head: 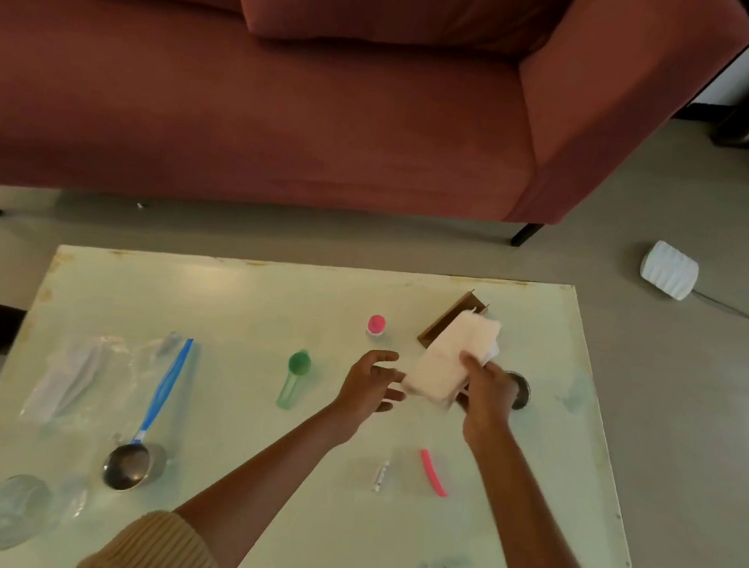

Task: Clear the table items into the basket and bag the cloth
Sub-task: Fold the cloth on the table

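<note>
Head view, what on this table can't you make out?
All in the head view:
- Metal disc: mostly hidden behind the right hand.
- Brown box: near end covered by the cloth.
- Small white item: too small to identify.
- Clear bag: blurred, contents unclear.
- Left hand: touching the cloth or not, cannot tell.
- Basket: none in view.

Pale green table [267, 309] — blue-handled metal scoop [159, 399], green scoop [294, 379], pink strip [433, 472], clear plastic bag [73, 371], brown holder [445, 320]
</note>
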